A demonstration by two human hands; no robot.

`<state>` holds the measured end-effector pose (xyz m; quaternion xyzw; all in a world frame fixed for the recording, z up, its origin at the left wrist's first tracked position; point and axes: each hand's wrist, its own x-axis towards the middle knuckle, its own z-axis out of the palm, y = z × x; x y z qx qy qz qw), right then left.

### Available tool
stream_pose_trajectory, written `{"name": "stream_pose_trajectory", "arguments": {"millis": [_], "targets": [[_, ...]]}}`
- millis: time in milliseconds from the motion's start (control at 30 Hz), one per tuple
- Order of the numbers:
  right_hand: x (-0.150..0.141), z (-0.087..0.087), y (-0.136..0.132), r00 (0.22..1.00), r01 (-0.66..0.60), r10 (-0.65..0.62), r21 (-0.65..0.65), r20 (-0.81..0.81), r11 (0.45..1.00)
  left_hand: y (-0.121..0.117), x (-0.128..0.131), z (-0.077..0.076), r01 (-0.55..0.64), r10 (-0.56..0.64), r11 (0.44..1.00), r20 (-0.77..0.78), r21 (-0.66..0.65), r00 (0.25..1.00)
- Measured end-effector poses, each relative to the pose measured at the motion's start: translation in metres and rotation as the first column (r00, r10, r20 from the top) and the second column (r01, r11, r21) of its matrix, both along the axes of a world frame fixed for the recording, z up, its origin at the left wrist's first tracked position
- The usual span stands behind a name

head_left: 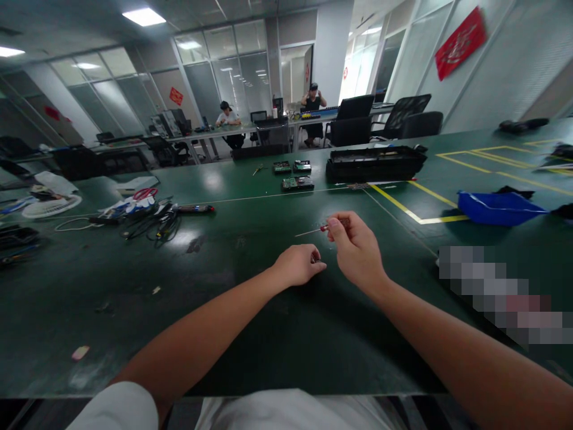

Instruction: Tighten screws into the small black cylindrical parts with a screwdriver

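two hands at work over table (250,346): right hand (358,254) pinching screwdriver (326,228), left hand (298,266) curled round small dark part (316,259) just above surface; best keep part braced, blade square and pressure light.

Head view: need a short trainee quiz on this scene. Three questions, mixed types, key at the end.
1. What does the right hand hold?
A) a coiled black cable
B) a thin-shafted tool with red on its handle
C) a white glove
2. True or false: the blue bin lies to the right of the long black casing.
3. Fill in the number: to the left of the casing, beyond the hands, lie ___ units with green circuit boards.

Key: 1 B; 2 true; 3 three.
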<state>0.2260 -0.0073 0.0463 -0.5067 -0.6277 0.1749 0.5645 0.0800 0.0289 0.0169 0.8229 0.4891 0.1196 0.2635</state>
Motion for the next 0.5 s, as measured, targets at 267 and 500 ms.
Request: {"name": "stream_pose_trajectory", "arguments": {"millis": [267, 500], "targets": [[-0.001, 0.0, 0.0, 1.0, -0.008, 0.008, -0.017, 0.021, 1.0, 0.014, -0.063, 0.01, -0.117, 0.243, 0.934, 0.358, -0.339, 0.901], [0.0, -0.004, 0.003, 1.0, -0.027, 0.027, -0.052, 0.008, 0.998, 0.028, -0.157, 0.018, -0.329, 0.626, 0.777, 0.6, -0.537, 0.499]]}}
